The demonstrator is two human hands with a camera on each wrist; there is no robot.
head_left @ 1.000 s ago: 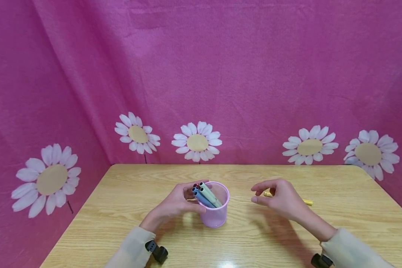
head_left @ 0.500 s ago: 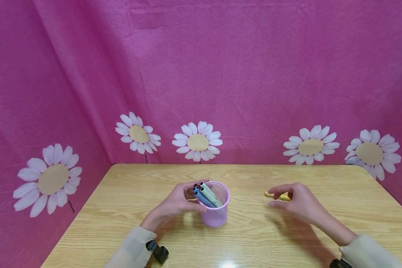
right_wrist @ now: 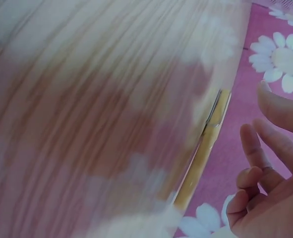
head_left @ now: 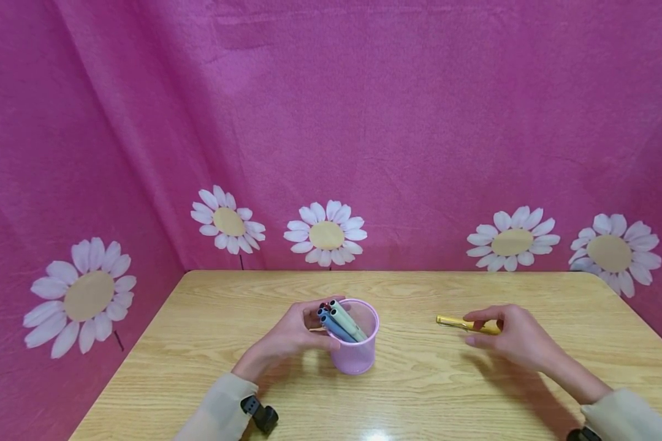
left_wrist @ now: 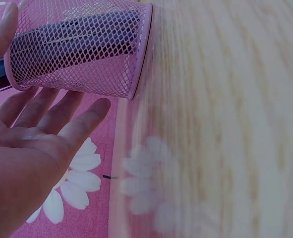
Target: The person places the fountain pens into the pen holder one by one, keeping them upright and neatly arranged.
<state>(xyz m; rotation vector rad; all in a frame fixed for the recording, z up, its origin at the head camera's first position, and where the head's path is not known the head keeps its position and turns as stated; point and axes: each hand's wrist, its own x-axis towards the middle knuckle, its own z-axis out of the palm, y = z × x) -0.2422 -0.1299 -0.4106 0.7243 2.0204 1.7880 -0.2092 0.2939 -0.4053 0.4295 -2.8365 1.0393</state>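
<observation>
Watching the feed from my end: my left hand (head_left: 295, 335) is cupped against the left side of the pink mesh cup (head_left: 355, 343), thumb up near the rim and fingers spread loosely along the wall. In the left wrist view the fingers (left_wrist: 62, 116) look fairly straight and relaxed, resting just beside the mesh rather than clamping it.

The cup stands upright near the middle of the wooden table (head_left: 209, 318). Inside it there's a bunch of pens (head_left: 339, 321), all leaning toward the left rim. I can make out a blue one, a couple of pale grey-green ones and a dark red cap; can't give an exact count.

Over to the right, a yellow pen (head_left: 463, 323) lies flat on the table, well apart from the cup. My right hand (head_left: 510, 340) is right at it, thumb and fingers curled in around its right end, but whether they're actually pinching it yet, I can't tell. The right wrist view is blurry and just shows the pen (right_wrist: 205, 144) next to the bent fingers (right_wrist: 253, 153).

Pink daisy-print cloth (head_left: 364, 122) hangs behind everything.
</observation>
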